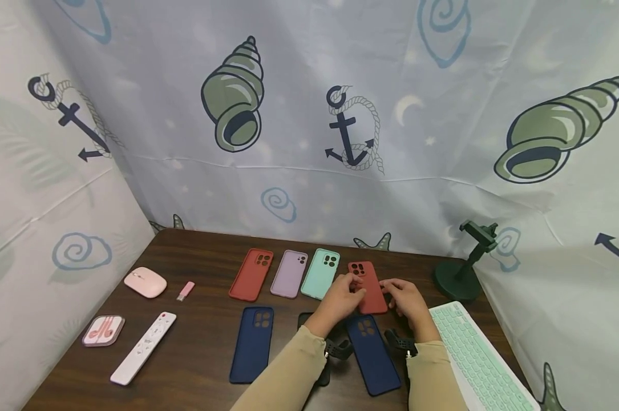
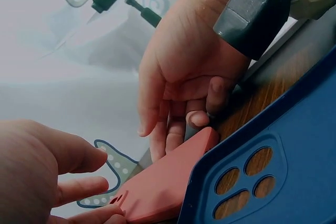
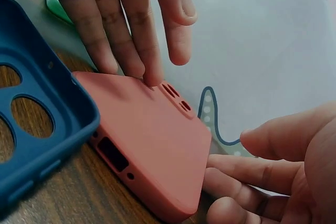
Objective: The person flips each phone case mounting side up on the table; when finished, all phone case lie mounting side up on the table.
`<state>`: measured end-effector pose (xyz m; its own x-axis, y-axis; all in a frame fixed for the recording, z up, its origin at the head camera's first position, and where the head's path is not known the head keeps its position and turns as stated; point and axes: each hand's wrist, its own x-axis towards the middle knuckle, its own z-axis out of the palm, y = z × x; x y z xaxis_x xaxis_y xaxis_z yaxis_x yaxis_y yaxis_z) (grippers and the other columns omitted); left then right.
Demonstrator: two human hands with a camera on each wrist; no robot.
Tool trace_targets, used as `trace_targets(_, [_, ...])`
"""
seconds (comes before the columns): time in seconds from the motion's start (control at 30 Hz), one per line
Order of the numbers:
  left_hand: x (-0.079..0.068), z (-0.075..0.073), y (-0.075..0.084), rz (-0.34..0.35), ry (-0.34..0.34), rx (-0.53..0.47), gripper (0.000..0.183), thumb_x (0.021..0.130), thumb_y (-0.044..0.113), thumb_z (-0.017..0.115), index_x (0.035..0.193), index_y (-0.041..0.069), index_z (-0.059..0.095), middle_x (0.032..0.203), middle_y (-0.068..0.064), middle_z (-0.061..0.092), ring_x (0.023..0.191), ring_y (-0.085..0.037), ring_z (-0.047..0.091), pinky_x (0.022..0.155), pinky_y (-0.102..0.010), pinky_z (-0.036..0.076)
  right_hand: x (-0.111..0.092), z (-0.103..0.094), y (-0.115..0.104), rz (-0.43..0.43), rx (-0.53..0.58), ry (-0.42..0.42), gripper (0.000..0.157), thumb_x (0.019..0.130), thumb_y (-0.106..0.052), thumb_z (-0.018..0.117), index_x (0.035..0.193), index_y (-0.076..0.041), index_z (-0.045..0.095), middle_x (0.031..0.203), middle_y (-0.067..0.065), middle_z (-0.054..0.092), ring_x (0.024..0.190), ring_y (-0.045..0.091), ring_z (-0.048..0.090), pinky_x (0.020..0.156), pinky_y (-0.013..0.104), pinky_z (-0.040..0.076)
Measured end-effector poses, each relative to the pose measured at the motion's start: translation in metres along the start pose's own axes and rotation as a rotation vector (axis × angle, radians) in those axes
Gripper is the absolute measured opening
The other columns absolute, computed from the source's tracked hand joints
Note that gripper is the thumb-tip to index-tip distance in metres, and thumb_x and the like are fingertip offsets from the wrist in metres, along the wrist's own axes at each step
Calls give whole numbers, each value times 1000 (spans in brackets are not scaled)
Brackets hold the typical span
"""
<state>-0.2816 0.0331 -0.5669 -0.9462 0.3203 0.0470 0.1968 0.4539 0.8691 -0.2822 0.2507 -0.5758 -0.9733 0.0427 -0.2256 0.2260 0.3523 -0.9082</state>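
Note:
A red phone case (image 1: 373, 294) lies back side up on the table, its camera cutouts at the far end. My left hand (image 1: 342, 298) is over its left edge, and the fingertips touch the case near the cutouts. Close against the right edge is my right hand (image 1: 407, 299), fingers loosely bent and thumb apart. In the right wrist view the case (image 3: 149, 140) shows between both hands, gripped by neither. A blue phone case (image 1: 373, 354) lies just nearer, between the forearms. My left forearm partly hides a black phone case (image 1: 323, 374).
Behind stand in a row another red case (image 1: 251, 275), a lilac case (image 1: 288, 274) and a mint case (image 1: 320, 273). A second blue case (image 1: 251, 345) lies left. Right are a green stand (image 1: 457, 279) and a keyboard (image 1: 473, 348); far left, a mouse (image 1: 145, 282) and remote (image 1: 144, 348).

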Motion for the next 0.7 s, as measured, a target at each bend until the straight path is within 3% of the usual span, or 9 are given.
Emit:
trace_targets(0.4, [0,-2,0,22,-18,4,37,100,36,63,129,13,63,126,-11,61,112,-25,62,95,-42,51,-1,0,-4,1,19,54,29,104,-31,56,120,-12,70,109,11,70,65,19,56,46,28,39])
trace_targets(0.7, [0,-3,0,68,-35,30,45,99,50,60,130,17,63,124,-10,61,106,-23,60,91,-40,49,-3,0,-9,-67,135,69,26,102,-28,62,118,-10,70,106,14,73,60,14,53,46,25,37])
